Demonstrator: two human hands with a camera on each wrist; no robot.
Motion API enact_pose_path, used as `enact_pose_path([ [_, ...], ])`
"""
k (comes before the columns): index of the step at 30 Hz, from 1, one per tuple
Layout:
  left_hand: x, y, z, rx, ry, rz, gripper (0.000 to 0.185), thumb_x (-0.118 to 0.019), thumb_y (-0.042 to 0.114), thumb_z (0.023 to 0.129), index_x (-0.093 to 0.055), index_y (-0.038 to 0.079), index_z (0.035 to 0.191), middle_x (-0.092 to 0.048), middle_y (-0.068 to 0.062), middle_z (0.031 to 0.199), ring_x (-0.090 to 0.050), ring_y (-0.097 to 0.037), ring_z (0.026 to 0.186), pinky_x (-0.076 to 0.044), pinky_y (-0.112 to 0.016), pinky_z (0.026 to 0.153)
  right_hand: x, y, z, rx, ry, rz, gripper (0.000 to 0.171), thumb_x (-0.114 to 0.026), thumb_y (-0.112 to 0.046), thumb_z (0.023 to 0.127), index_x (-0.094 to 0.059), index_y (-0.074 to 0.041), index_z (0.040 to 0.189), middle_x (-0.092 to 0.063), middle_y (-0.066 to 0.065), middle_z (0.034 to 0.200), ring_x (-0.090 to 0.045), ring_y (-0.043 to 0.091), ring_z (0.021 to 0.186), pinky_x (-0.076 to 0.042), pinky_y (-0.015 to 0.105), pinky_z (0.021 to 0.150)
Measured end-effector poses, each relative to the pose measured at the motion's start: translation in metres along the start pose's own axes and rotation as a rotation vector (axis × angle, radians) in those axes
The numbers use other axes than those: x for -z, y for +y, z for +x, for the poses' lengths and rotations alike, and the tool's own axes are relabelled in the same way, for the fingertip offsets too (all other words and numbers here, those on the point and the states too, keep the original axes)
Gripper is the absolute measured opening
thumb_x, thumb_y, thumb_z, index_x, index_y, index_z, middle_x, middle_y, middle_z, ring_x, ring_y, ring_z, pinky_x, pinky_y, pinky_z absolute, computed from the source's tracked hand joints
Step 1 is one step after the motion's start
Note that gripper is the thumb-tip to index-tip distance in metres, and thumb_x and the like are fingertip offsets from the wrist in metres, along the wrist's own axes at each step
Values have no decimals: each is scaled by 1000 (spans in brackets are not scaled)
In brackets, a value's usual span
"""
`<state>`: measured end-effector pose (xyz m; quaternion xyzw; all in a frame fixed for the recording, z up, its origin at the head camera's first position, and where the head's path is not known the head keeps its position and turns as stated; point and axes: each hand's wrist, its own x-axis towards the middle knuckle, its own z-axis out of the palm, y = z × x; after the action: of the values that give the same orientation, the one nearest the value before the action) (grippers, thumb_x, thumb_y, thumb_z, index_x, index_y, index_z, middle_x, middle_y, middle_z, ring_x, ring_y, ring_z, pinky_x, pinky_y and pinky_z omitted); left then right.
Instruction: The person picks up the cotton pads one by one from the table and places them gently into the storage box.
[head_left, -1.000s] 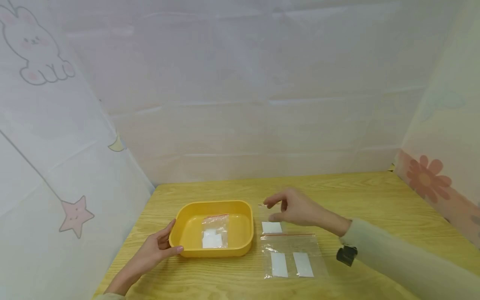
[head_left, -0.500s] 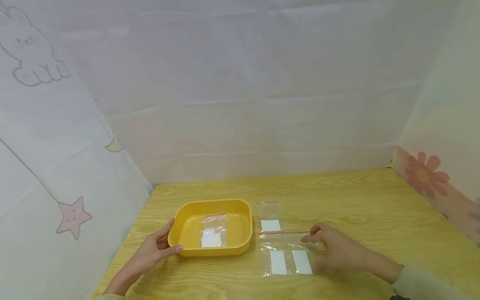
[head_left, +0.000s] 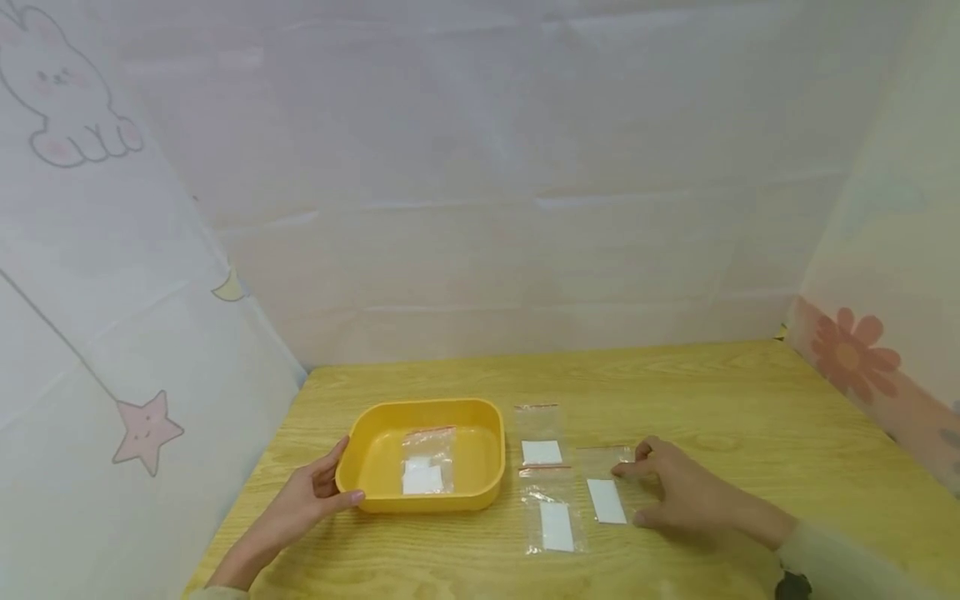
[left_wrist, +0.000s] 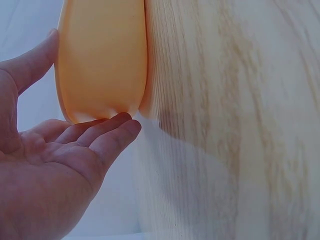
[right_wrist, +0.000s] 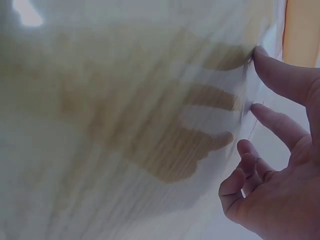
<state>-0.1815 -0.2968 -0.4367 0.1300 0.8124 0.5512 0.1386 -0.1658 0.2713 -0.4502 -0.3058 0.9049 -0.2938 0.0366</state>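
My left hand (head_left: 307, 504) holds the left end of a yellow plastic tub (head_left: 491, 500), its thumb at the near side and its fingers against the outer wall. Inside lies a zip bag (head_left: 442, 446) with white pieces. On the right, my right hand (head_left: 686, 492) touches the right edge of a small zip bag (head_left: 606, 502) holding one white rectangle. Its thumb and index finger are spread apart along that edge; the other fingers bend loosely in the right wrist view.
Between the tub and that bag lie two more zip bags, a far one (head_left: 540, 452) and a near one (head_left: 557, 527), each with a white rectangle. They rest on a wood-grain table (head_left: 675, 392). Printed white sheets (head_left: 525, 208) stand behind and at both sides.
My right hand has come from the far bag to the right-hand bag. That bag has shifted away from me and slightly apart from the near one. My left hand keeps its place.
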Motion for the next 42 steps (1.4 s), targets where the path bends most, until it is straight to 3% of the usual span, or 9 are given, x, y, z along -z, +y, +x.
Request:
enact_pose_path([
  [11,1,2,-1,0,-14,-8,95,-74,16,102,-7,-5,166,-27,-35,162,-50,-48,138,-57,-32,98,9,15,12,-19,-15,51,68,-89,-37,87,-68,2,139,-49,12,118,-42,25,99,-41,27,74],
  [19,1,4,-2,2,-14,-12,95,-74,16,101,-8,-5,166,-26,-35,162,-49,-48,139,-57,-32,98,8,19,10,26,18,80,65,-86,-32,91,-64,3,142,-47,12,113,-39,27,95,-36,27,72],
  [27,1,4,-2,5,-19,-19,95,-74,16,102,-7,-5,166,-24,-35,163,-48,-48,140,-56,-32,98,0,20,8,63,95,-23,68,-90,-40,84,-71,2,134,-46,4,103,-36,19,86,-32,25,67],
  [31,0,2,-1,12,-7,-1,95,-75,16,101,-8,-5,166,-25,-33,164,-47,-47,140,-56,-32,99,-2,14,6,-7,90,-40,62,-89,-41,84,-74,-4,132,-51,2,105,-39,16,88,-36,26,68],
  [36,1,1,0,6,-5,8,96,-75,17,101,-8,-5,166,-24,-34,163,-47,-48,140,-56,-32,99,-3,3,2,-103,94,-48,61,-90,-37,84,-74,-8,135,-62,7,115,-52,21,98,-49,33,74],
  [39,1,1,0,9,-3,4,96,-75,17,101,-8,-4,166,-26,-34,163,-49,-47,139,-56,-32,99,-4,-2,2,-113,112,-49,62,-91,-33,83,-72,-6,136,-70,7,118,-61,23,100,-55,37,78],
  [42,1,0,0,9,-1,7,97,-76,17,101,-8,-4,166,-26,-34,163,-49,-47,139,-56,-32,99,-5,-5,4,-105,128,-7,62,-92,-26,83,-71,-3,136,-75,0,114,-62,14,94,-55,32,76],
])
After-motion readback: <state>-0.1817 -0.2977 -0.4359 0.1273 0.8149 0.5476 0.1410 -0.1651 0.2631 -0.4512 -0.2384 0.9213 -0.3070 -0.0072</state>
